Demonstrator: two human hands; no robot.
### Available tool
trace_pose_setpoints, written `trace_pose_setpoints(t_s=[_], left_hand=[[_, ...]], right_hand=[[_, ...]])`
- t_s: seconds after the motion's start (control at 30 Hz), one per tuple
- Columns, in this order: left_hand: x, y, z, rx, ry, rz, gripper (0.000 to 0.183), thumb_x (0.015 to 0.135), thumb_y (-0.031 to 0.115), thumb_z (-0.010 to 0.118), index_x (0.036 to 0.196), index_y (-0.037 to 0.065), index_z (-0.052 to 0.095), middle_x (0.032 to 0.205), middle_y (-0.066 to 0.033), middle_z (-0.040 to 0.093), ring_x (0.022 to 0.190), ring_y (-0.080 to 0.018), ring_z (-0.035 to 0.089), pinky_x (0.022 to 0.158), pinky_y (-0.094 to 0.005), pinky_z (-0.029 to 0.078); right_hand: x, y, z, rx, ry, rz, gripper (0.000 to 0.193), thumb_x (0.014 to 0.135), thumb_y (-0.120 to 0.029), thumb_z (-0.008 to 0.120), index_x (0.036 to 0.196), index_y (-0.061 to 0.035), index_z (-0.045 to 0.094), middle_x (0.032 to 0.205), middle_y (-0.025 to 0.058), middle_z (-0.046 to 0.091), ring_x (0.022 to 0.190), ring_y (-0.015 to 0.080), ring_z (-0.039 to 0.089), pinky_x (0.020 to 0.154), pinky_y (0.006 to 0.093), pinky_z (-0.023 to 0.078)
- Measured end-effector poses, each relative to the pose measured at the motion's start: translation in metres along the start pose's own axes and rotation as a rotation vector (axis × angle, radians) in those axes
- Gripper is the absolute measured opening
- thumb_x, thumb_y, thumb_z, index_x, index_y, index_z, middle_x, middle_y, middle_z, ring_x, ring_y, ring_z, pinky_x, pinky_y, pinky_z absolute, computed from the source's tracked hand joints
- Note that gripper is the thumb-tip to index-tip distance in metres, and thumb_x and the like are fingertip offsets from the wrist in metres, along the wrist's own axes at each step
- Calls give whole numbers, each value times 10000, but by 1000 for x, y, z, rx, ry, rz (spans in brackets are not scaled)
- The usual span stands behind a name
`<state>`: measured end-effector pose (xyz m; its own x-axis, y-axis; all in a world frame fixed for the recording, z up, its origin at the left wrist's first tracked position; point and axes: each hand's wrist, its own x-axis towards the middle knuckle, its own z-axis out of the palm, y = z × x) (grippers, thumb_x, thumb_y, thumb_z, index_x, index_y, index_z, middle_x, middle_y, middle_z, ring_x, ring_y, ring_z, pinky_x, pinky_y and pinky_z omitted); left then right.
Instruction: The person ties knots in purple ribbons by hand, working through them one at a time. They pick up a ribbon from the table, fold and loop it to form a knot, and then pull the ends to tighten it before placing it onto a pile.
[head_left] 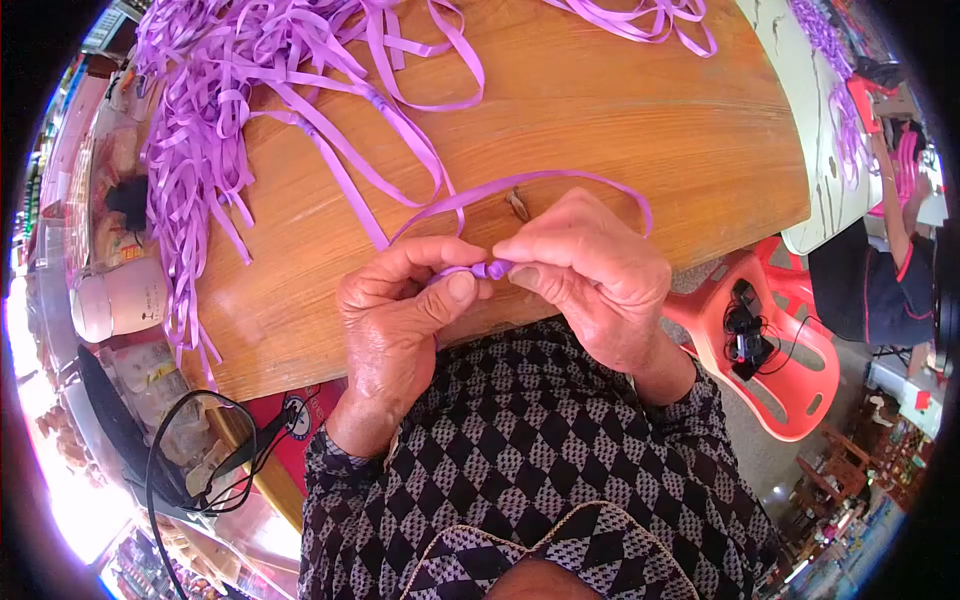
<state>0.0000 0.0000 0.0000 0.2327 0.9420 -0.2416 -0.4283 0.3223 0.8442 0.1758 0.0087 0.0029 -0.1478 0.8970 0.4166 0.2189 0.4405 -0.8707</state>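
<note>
Both hands meet over the near edge of the wooden table, pinching one purple ribbon point(560, 177). Between thumb and fingers, my left hand point(395, 305) grips the ribbon close to a small purple knotted or beaded piece point(492, 269). My right hand point(598, 275) closes its thumb and forefinger on the other side of that piece. From there the ribbon loops away over the table and curves back behind my right hand. What lies inside the fingertips is partly hidden. A small brown scrap point(517, 204) rests on the wood just beyond the hands.
A large heap of purple ribbons point(215, 110) hangs over the table's left side; more ribbons point(640, 20) lie at the far edge. Black cables point(215, 460) sit at lower left. On the right, a pink stool point(790, 400) holds a black device point(745, 330). Another person's arm point(890, 190) shows beyond.
</note>
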Motion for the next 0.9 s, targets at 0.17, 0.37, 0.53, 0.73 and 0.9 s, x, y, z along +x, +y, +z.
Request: trace_pose_setpoints(t_s=[0.17,0.37,0.53,0.73,0.9], left_hand=[[0,0,0,-14,31,-4,161,786,4,645,935,-47,610,878,-102,636,779,-161,616,742,-255,495],[0,0,3,2,64,13,167,782,33,661,926,-39,614,851,-91,638,747,-156,618,708,-247,488],[-1,7,2,-6,63,-79,181,773,50,676,924,-29,615,846,-88,643,713,-135,615,652,-218,471],[0,7,2,-73,-4,-138,197,775,69,678,938,-20,611,797,-86,649,686,-106,606,525,-168,394],[1,6,4,-86,-19,-108,199,786,82,668,940,-27,605,779,-95,650,656,-102,593,509,-169,381]], right_hand=[[0,3,1,-53,3,-21,147,744,-8,676,887,2,644,780,62,583,679,156,535,594,259,418],[-3,-2,4,4,-19,122,85,751,46,649,827,26,618,773,82,567,641,134,528,544,231,408],[-2,-6,-2,16,3,108,104,701,64,662,785,36,606,650,52,521,524,101,465,456,227,339],[-2,-7,-2,42,-4,-42,107,687,52,671,777,34,616,533,33,470,442,104,403,407,252,258],[-1,-9,-4,73,-46,-28,81,719,30,662,789,34,622,537,52,482,441,130,417,407,261,278]])
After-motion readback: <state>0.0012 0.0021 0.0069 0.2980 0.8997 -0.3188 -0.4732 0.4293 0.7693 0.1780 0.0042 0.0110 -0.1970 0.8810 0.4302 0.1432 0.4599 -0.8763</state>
